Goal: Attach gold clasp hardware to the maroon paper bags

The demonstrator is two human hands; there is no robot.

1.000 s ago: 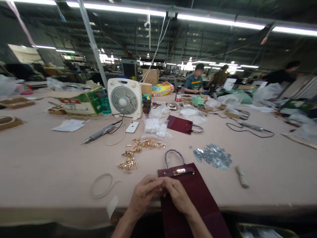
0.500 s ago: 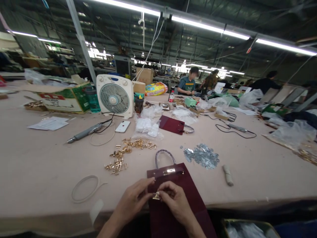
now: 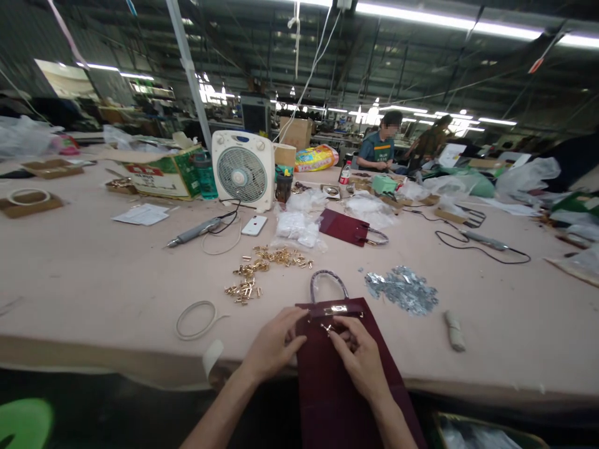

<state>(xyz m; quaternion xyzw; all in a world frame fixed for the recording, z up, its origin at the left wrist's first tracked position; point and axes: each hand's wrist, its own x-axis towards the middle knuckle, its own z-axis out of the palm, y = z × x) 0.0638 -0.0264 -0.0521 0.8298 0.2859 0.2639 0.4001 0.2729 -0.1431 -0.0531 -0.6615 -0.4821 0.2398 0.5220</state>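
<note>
A dark red paper bag (image 3: 344, 380) with a metal clasp (image 3: 337, 309) and a grey cord handle (image 3: 327, 282) lies at the near edge of the table (image 3: 88, 293). My left hand (image 3: 275, 343) rests on the bag's left edge, fingers curled against it. My right hand (image 3: 358, 352) pinches a small gold fitting (image 3: 327, 328) just below the clasp. A scatter of gold metal parts (image 3: 262, 271) lies beyond my left hand. A heap of small silver pieces (image 3: 402, 290) lies beyond my right.
A tape ring (image 3: 196, 320), a white fan (image 3: 242, 169), a phone (image 3: 254, 225), a corded hand tool (image 3: 194, 232), plastic packets (image 3: 296, 226) and a second red bag (image 3: 346, 227) lie on the table. Another person (image 3: 382, 146) sits at the far side. A grey roll (image 3: 453, 330) lies right.
My hands moved forward along the bag, from its middle up to the clasp, with the small gold fitting carried in my right fingers. The camera view shifted.
</note>
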